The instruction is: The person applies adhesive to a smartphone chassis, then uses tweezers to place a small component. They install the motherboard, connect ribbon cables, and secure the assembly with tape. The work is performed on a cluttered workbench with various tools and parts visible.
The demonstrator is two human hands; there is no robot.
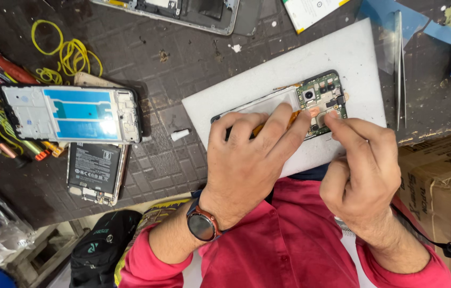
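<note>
An opened phone point(310, 104), its back cover off and a green circuit board and camera module showing at its 3 o'clock end, lies tilted on a white mat point(342, 53) in the upper middle of the view. The left hand point(249, 160) rests over the phone's lower edge, its fingers curled down and pinched around a slim orange tool point(292, 118) whose tip lies against the board; a round brown-rimmed watch point(202, 225) sits on that wrist. The right hand point(361, 170) comes in from 4 o'clock, its thumb and forefinger pressed together at the board just beside the tool tip; whether anything is pinched between them cannot be told. Both sleeves are red. At 9 o'clock from the phone, well apart on the dark gridded table point(172, 53), lies a phone frame with blue film point(73, 113), and just below it a second phone with its black battery exposed point(96, 172). Yellow rubber bands point(70, 53) lie at 10 o'clock, metal tweezers point(399, 69) stand at 2 o'clock off the mat's edge, and a cardboard box point(444, 186) sits at 4 o'clock.
</note>
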